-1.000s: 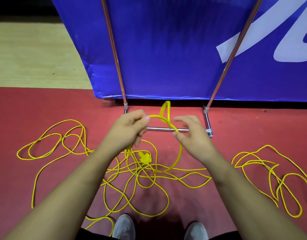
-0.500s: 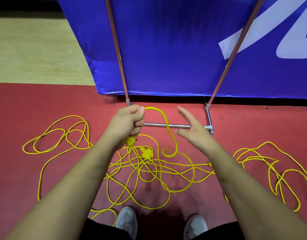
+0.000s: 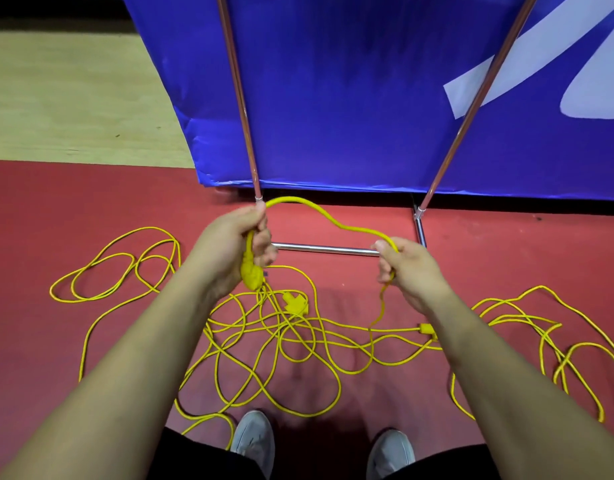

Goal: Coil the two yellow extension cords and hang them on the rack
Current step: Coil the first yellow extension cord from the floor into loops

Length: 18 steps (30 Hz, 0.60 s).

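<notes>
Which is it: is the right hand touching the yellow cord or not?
Touching. The head view shows the right hand pinching the yellow cord, which arcs across to the left hand.

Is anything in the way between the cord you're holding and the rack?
Nothing visible. The left hand and right hand grip the cord near the rack's bottom bar. Its hanging rail is out of frame, and the cord's slack runs into the tangle.
</notes>
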{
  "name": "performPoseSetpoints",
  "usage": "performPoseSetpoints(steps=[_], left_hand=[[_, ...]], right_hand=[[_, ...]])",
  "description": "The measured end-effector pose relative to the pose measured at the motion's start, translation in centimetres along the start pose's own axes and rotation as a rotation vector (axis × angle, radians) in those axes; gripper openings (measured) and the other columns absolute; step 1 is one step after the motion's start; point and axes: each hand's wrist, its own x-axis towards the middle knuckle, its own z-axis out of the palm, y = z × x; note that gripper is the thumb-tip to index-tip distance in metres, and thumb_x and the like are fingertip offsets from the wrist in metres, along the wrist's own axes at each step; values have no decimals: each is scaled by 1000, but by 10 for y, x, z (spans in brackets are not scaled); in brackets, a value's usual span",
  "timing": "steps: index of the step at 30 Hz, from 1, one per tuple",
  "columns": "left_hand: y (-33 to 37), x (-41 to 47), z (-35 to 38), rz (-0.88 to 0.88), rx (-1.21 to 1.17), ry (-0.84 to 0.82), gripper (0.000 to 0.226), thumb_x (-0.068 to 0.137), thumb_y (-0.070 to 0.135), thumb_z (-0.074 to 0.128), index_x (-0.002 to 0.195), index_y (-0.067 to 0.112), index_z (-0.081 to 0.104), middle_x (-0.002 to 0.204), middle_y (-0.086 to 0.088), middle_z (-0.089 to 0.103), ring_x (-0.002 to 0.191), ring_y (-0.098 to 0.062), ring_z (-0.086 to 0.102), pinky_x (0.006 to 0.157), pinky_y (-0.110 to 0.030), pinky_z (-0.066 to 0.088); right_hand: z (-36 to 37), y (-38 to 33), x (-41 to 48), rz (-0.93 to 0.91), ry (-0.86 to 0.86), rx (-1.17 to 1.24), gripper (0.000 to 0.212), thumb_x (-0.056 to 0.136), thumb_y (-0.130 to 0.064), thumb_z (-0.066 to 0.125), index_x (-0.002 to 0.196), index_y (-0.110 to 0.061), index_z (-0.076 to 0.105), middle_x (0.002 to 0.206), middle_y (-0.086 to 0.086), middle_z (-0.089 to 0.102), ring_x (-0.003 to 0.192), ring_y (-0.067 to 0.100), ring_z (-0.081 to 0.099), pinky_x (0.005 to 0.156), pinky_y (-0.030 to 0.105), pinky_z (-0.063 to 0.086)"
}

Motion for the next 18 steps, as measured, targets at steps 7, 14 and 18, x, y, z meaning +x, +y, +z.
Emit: performPoseSetpoints(steps=[7,14,18], left_hand=[[-7,-4,7,-23,20,-105,28,100,21,36,98,2,56,44,2,30,30,-8,24,40,-19,17],[2,1,-4,41,-186,110,36,99,44,36,96,18,60,50,3,50,66,-23,70,61,-31,58],[3,1,-6,21,-341,-23,37,99,47,34,107,21,60,47,8,29,33,-4,27,40,-17,34]], right_hand=[[7,15,11,-156,190,-633,18,99,-22,49,94,-6,57,73,3,51,70,22,46,61,32,23],[-8,21,14,-100,228,-450,30,90,-26,66,76,0,65,57,6,44,52,19,44,54,30,39],[-10,31,11,6,36,-499,10,95,-4,53,94,-6,63,68,5,57,61,12,51,62,25,43]])
